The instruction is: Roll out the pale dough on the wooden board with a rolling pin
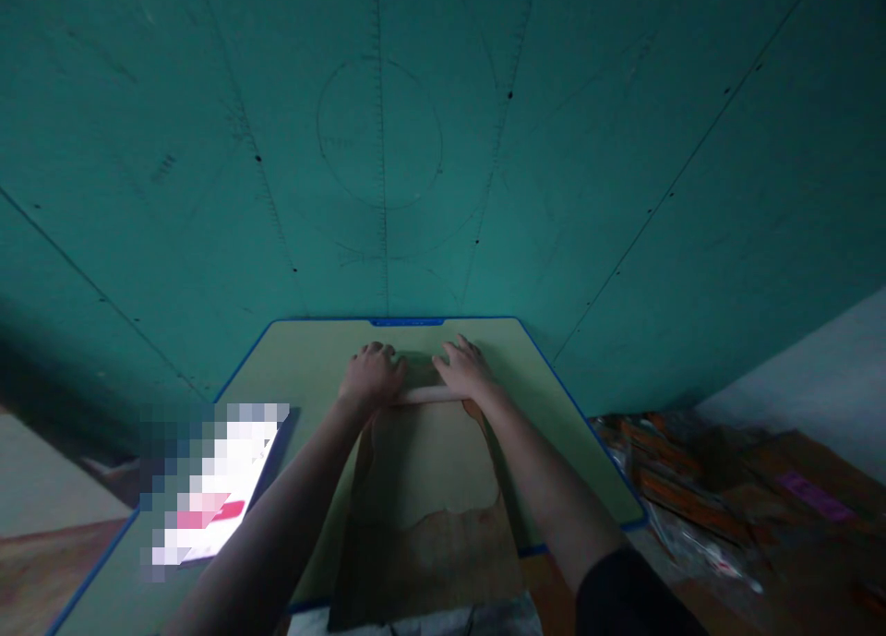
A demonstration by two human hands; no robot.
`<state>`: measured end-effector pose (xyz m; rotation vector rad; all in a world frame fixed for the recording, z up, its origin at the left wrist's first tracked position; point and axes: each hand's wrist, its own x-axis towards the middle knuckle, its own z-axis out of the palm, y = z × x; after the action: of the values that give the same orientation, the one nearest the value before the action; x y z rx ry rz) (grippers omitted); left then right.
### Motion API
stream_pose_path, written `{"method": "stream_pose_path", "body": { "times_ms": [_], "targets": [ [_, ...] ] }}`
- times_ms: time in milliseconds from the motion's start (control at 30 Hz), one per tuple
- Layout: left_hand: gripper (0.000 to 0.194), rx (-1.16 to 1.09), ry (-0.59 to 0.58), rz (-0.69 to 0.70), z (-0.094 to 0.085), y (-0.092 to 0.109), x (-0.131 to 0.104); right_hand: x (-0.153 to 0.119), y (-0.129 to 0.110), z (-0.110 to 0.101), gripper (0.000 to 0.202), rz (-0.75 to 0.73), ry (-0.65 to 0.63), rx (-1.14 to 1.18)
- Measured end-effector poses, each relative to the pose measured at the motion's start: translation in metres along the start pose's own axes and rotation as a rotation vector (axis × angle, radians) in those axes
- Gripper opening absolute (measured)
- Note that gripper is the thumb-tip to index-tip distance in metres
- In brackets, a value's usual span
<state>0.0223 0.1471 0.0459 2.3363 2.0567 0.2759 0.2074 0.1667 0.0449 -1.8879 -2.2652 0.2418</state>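
On a pale board with a blue rim [540, 405], a brown sheet [443, 558] lies lengthwise toward me. A thinner, paler layer with an uneven edge [433, 465] covers much of it; its material I cannot make out. Across the far part runs a pale rod-like roll [430, 395]. My left hand [374, 376] and my right hand [465, 368] rest palm down over its two ends, fingers reaching past it toward the far edge. The right fingers are spread. The left fingers reach forward, slightly bent, thumb apart. Both hands hide the roll's ends.
A lit, partly pixelated tablet-like screen [228, 484] lies on the board left of my left forearm. A green wall [588, 156] with drawn lines and circles rises behind the board. Plastic-wrapped brown pieces [664, 479] and cardboard [796, 498] lie at the right.
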Motion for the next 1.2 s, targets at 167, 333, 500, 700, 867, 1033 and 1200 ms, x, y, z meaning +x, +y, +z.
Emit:
{"method": "stream_pose_path", "body": {
  "times_ms": [167, 333, 500, 700, 867, 1033, 1200],
  "targets": [
    [0.039, 0.000, 0.021, 0.031, -0.004, 0.001, -0.007, -0.006, -0.002, -0.001, 0.039, -0.006, 0.023, -0.009],
    [0.039, 0.024, 0.048, 0.046, -0.002, 0.008, -0.042, -0.045, -0.004, 0.002, 0.042, -0.037, 0.043, -0.032],
    [0.040, 0.045, 0.080, 0.103, -0.001, 0.016, -0.083, -0.090, -0.006, 0.005, 0.044, -0.137, 0.125, -0.119],
    [0.043, 0.034, 0.142, 0.161, 0.008, 0.016, -0.128, -0.140, -0.008, 0.013, 0.049, -0.195, 0.161, -0.106],
    [0.045, -0.047, 0.220, 0.218, 0.024, 0.013, -0.164, -0.174, -0.003, 0.027, 0.054, -0.221, 0.219, -0.034],
    [0.053, -0.070, 0.259, 0.286, 0.032, 0.005, -0.177, -0.186, 0.001, 0.033, 0.059, -0.252, 0.206, -0.028],
    [0.060, -0.091, 0.201, 0.275, 0.032, -0.003, -0.166, -0.175, 0.003, 0.028, 0.062, -0.260, 0.172, -0.043]
  ]
}}
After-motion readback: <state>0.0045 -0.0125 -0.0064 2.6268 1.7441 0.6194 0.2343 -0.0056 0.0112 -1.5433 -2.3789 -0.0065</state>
